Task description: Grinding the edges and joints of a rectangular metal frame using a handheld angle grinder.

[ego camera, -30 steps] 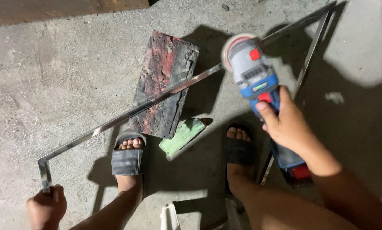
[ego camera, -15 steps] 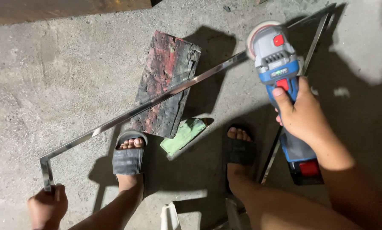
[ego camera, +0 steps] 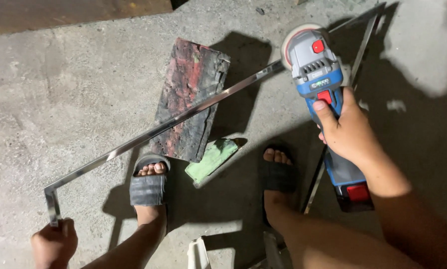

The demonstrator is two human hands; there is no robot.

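My right hand (ego camera: 347, 128) grips a blue and grey cordless angle grinder (ego camera: 317, 74) by its body; the disc end points away from me, close to the far part of a shiny metal frame (ego camera: 193, 110). That frame is a long thin square tube bent at its corners, running from lower left to upper right. My left hand (ego camera: 54, 242) is closed around the frame's short end at the lower left. The tube rests across a worn red and black block (ego camera: 191, 99).
My two feet in dark sandals, left (ego camera: 148, 184) and right (ego camera: 278, 172), stand on the concrete floor (ego camera: 59, 99). A green wedge-shaped piece (ego camera: 213, 158) lies between them. Another thin frame bar (ego camera: 317, 179) runs beside my right foot. A white object (ego camera: 198, 253) sits at the bottom edge.
My right hand has carried the grinder to the right and slightly away along the tube. The left hand and the frame have barely moved.
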